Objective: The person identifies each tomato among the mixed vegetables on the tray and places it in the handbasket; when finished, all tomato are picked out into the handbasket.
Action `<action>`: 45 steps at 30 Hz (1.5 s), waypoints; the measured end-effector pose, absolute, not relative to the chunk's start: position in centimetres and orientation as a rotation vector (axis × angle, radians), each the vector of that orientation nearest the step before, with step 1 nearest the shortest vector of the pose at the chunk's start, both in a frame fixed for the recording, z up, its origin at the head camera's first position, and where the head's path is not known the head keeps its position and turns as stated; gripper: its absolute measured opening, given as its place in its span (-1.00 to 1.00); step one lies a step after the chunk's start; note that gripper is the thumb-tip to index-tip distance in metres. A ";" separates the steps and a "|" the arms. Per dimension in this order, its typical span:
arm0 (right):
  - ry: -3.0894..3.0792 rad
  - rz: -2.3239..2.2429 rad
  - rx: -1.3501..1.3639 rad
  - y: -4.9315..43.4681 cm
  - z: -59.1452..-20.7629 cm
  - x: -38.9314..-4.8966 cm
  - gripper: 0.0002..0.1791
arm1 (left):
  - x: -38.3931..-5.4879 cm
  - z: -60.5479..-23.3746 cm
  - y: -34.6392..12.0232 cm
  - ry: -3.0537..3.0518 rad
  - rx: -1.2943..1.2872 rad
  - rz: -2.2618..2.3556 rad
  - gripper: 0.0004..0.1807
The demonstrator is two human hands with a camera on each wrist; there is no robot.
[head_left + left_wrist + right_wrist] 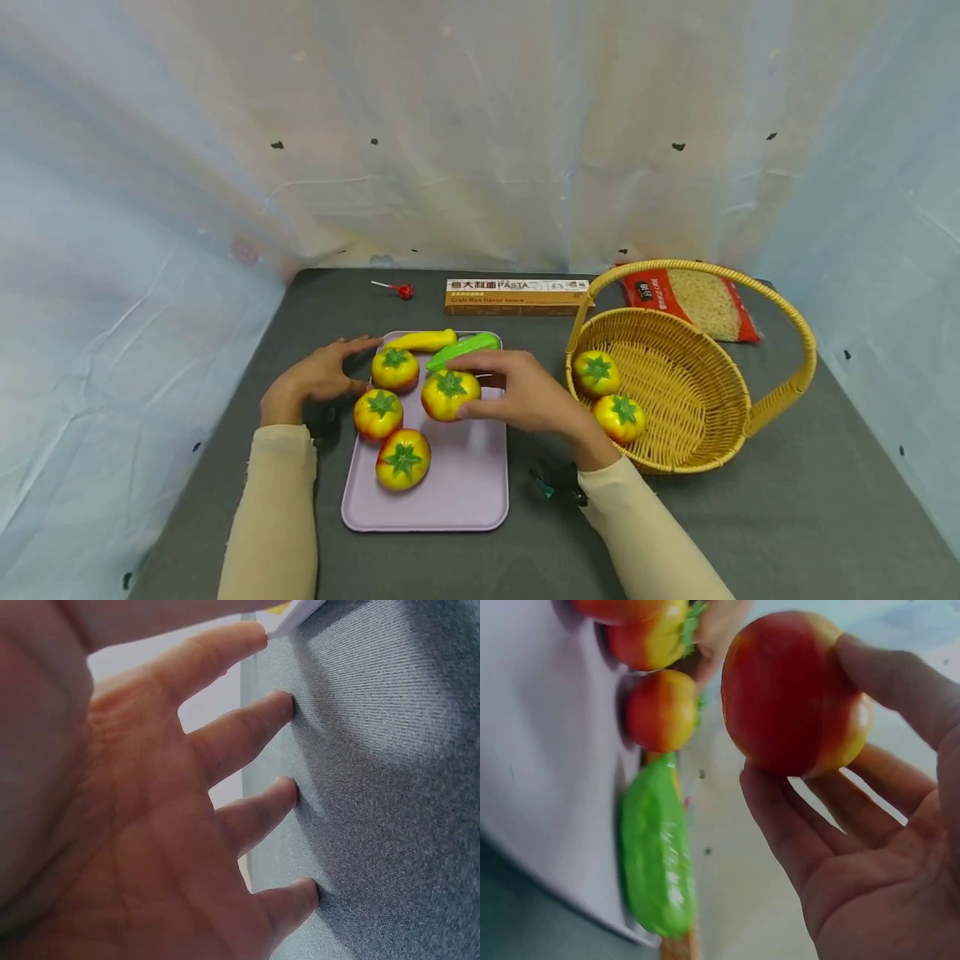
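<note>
Between thumb and fingers my right hand (525, 392) holds a red-and-yellow tomato (791, 694) with a green leafy top, raised over the lilac tray (457, 500). Three similar tomatoes lie on the tray's left part: one at the back (395, 369), one in the middle (378, 414) and one nearer the front (402, 460). Behind them are a yellow, long vegetable (422, 340) and a green one (658, 851). My left hand (322, 372) rests at the tray's back left, fingers spread, fingertips (283, 705) on the grey cloth and the index finger right at the tray's edge.
A yellow wicker basket (697, 400) with a tall handle stands to the right, two tomatoes (619, 418) inside at its left. Behind lie a pasta box (517, 298), a red lollipop (405, 292) and a red-edged bag (705, 304). Pale sheeting surrounds the table.
</note>
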State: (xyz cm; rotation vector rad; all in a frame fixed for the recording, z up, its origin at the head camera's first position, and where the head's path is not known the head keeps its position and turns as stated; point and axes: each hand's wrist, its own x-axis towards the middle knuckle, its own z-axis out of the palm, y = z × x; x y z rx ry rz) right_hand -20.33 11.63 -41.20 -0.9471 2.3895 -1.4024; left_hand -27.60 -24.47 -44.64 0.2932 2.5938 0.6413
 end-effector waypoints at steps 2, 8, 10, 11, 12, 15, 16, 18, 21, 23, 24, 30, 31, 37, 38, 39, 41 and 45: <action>2.349 -1.430 -0.938 12.9 -40.4 -19.4 -0.38 | -27.6 -44.7 -24.5 2.598 0.291 0.637 -0.06; 2.226 -1.587 -0.852 18.5 -39.2 -16.3 -0.40 | -27.7 -44.9 -24.6 2.584 0.291 0.646 -0.06; 2.220 -1.625 -0.857 20.7 -39.2 -15.3 -0.41 | -27.6 -44.9 -24.6 2.578 0.302 0.651 -0.06; 2.228 -1.637 -0.851 21.8 -39.2 -14.8 -0.40 | -27.6 -44.9 -24.6 2.577 0.303 0.650 -0.06; 2.242 -1.645 -0.842 22.9 -39.1 -14.3 -0.40 | -27.6 -44.9 -24.6 2.579 0.303 0.649 -0.06; 2.315 -1.663 -0.817 26.2 -39.1 -12.8 -0.37 | -27.6 -44.8 -24.6 2.584 0.296 0.648 -0.06; 2.343 -1.663 -0.793 27.2 -39.0 -12.4 -0.36 | -27.6 -44.8 -24.7 2.584 0.288 0.649 -0.06; 2.402 -1.659 -0.748 29.1 -39.0 -11.5 -0.34 | -27.6 -44.7 -24.7 2.580 0.279 0.651 -0.06; 2.511 -1.607 -0.671 31.5 -39.1 -10.3 -0.33 | -27.7 -44.8 -24.7 2.570 0.274 0.660 -0.06; 2.580 -1.558 -0.598 32.8 -39.2 -9.6 -0.35 | -27.7 -44.7 -24.8 2.568 0.276 0.663 -0.06; 2.617 -1.529 -0.564 33.3 -39.2 -9.4 -0.37 | -27.7 -44.7 -24.8 2.568 0.280 0.662 -0.06; 2.743 -1.327 -0.394 34.7 -39.7 -9.1 -0.47 | -27.7 -44.9 -24.8 2.567 0.273 0.666 -0.05; 2.745 -1.297 -0.375 34.7 -39.8 -9.2 -0.48 | -27.6 -44.9 -24.8 2.569 0.271 0.666 -0.05; 2.696 -1.231 -0.334 33.7 -40.7 -10.5 -0.49 | -27.7 -45.1 -24.8 2.578 0.289 0.655 -0.05; 2.694 -1.227 -0.344 33.4 -40.9 -10.8 -0.49 | -27.7 -45.1 -24.8 2.579 0.289 0.655 -0.06; 2.690 -1.231 -0.355 33.0 -41.1 -11.1 -0.50 | -27.7 -45.1 -24.8 2.580 0.289 0.655 -0.06; 2.689 -1.243 -0.376 32.3 -41.4 -11.6 -0.51 | -27.6 -44.9 -24.8 2.579 0.289 0.654 -0.05; 2.725 -1.247 -0.416 31.2 -41.9 -12.7 -0.50 | -27.6 -44.8 -24.7 2.573 0.271 0.665 -0.06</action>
